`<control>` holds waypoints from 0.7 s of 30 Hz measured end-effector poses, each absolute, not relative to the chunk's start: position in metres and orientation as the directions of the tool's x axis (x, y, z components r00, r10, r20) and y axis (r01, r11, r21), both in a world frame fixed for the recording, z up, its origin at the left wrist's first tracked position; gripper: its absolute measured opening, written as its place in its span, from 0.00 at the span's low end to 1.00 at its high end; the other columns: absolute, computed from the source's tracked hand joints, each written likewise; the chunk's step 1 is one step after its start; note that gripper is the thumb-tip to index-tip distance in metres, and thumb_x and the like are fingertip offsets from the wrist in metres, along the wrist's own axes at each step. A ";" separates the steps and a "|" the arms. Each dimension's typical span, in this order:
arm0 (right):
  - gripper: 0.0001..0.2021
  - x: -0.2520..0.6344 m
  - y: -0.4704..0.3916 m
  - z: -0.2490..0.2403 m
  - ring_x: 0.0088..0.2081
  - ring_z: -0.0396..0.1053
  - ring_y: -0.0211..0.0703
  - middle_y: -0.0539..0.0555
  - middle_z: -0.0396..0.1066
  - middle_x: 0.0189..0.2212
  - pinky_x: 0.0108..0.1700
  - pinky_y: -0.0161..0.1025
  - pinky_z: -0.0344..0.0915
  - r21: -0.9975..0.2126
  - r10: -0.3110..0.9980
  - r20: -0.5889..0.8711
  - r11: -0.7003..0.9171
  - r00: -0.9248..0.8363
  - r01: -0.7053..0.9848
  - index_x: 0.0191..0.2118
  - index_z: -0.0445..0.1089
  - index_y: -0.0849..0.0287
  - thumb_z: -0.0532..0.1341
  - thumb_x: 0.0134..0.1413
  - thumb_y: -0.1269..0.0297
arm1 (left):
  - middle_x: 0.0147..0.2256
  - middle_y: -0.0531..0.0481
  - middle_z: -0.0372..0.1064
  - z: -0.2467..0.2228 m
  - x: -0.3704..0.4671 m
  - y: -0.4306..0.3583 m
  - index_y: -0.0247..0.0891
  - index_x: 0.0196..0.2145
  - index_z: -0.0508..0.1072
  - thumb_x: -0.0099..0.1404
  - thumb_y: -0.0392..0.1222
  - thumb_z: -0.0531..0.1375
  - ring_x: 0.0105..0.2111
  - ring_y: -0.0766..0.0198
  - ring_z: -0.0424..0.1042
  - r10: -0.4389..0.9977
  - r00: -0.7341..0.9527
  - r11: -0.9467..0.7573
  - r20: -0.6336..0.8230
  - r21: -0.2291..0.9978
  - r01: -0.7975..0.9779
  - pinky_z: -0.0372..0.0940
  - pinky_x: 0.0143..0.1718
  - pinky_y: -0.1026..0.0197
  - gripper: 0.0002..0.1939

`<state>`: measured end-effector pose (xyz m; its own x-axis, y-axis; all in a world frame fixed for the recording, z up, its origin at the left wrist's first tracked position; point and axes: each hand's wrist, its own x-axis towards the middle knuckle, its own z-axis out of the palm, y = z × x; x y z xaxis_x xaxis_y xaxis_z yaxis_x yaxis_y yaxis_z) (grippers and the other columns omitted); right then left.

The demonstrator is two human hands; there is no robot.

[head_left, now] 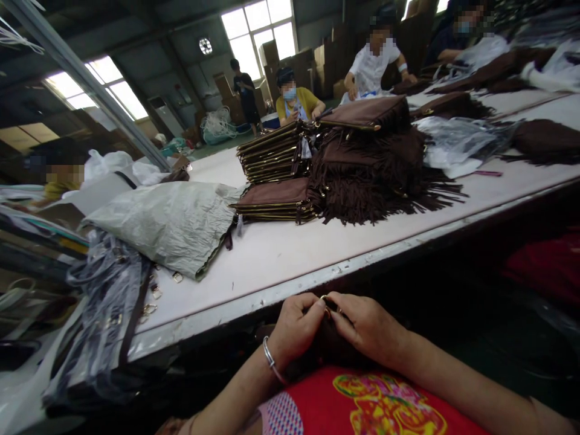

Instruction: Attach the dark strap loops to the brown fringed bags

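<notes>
My left hand and my right hand meet just below the front edge of the white table, over my lap. Both pinch a small gold metal ring fixed to a dark brown piece that lies between them and is mostly hidden. A silver bangle sits on my left wrist. Farther back on the table stands a pile of brown fringed bags, with flat stacks of gold-edged brown bags to its left.
A grey woven sack lies at the table's left, beside dark straps in clear plastic. Clear plastic bags and more brown bags lie at the right. Several other people work at the far side and at the left.
</notes>
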<state>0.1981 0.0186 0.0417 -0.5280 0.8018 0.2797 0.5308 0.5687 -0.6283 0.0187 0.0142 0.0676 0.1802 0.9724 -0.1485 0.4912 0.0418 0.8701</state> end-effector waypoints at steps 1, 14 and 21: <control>0.12 0.198 0.018 0.038 0.39 0.75 0.48 0.60 0.76 0.37 0.42 0.44 0.72 -0.597 0.802 0.295 0.579 -0.520 0.555 0.45 0.69 0.62 0.50 0.63 0.67 | 0.22 0.54 0.64 0.067 0.021 0.014 0.34 0.23 0.71 0.66 0.47 0.54 0.25 0.68 0.61 0.971 0.181 0.045 -0.154 0.867 0.497 0.56 0.26 0.67 0.18; 0.16 0.212 0.014 0.021 0.35 0.72 0.46 0.58 0.72 0.34 0.37 0.42 0.72 -0.497 0.813 0.333 0.582 -0.478 0.644 0.54 0.65 0.64 0.47 0.67 0.68 | 0.34 0.49 0.74 0.075 0.020 0.014 0.35 0.34 0.76 0.66 0.46 0.56 0.34 0.64 0.69 0.946 0.277 0.028 -0.170 0.892 0.452 0.63 0.38 0.64 0.12; 0.19 0.208 0.009 0.025 0.37 0.70 0.49 0.60 0.71 0.36 0.39 0.46 0.72 -0.373 0.749 0.406 0.658 -0.523 0.654 0.59 0.60 0.68 0.47 0.66 0.70 | 0.26 0.52 0.69 0.068 0.026 0.017 0.33 0.28 0.74 0.65 0.47 0.55 0.26 0.68 0.64 0.942 0.225 0.135 -0.250 0.893 0.429 0.59 0.29 0.66 0.16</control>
